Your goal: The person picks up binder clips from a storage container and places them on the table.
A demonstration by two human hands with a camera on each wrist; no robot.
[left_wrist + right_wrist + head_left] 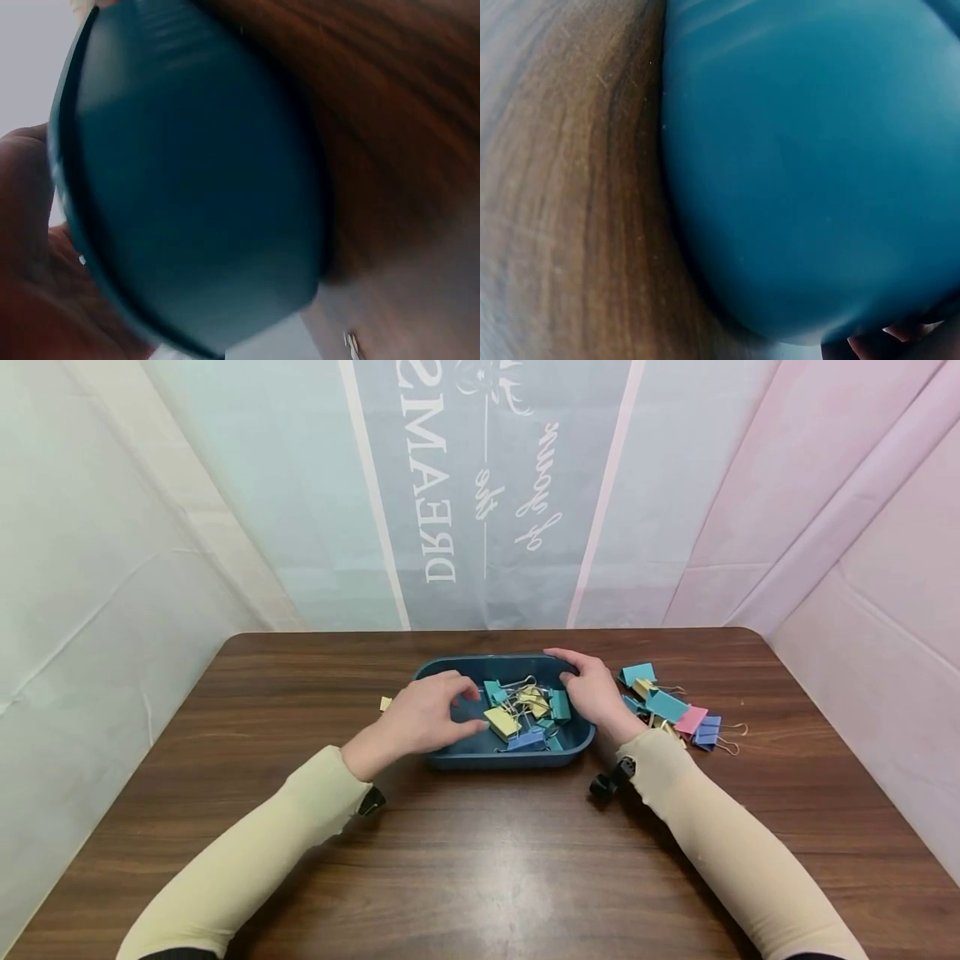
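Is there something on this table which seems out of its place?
Perhaps: several binder clips lie heaped on the table, right of the tray, while others are inside it. A small yellow piece, partly hidden, sits alone to the tray's left.

In the head view, we see a dark teal-blue tray [495,762] framing yellow clips [502,723], teal clips [559,704] and a blue clip [527,741]. At its three o'clock, we find a clip pile [666,707] mixing teal, yellow, pink and blue; at its nine o'clock, a pale-yellow piece [386,703]. Streaked wood grain patterns the dark-brown table [495,893]. At twelve o'clock, we note a pale blue-grey backdrop [517,602], striped and lettered in white, pinkish toward one o'clock. Plain cream sleeves [255,852] show at seven and five o'clock.
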